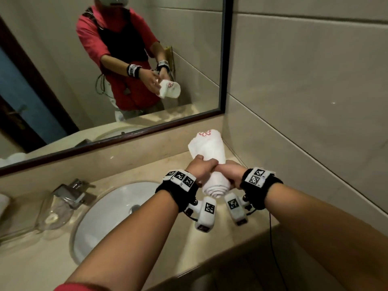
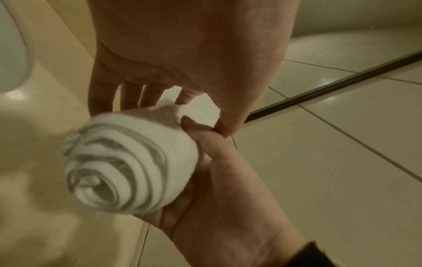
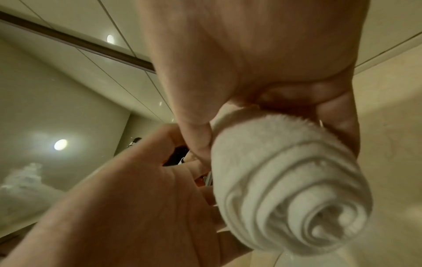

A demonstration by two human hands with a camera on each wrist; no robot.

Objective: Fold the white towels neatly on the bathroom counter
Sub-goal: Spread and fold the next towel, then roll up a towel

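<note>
Beige stone surface (image 1: 147, 175) carries a sink (image 1: 109, 208) at eight o'clock. White rolled towel (image 1: 210, 156) is held above its corner, long axis running from the spiral end at six o'clock toward twelve. Left hand (image 1: 200, 169) and right hand (image 1: 230, 172) wrap its middle, equally near, each grip curled round it.

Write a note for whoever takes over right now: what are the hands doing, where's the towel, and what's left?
Left hand: grips the rolled white towel from its left side.
Right hand: grips the same roll from the right.
Towel: rolled tight, held above the counter near the corner by the wall, red logo at the far end.
Done: rolling.
Left: set it down neatly. Whether more towels wait cannot be told.
</note>
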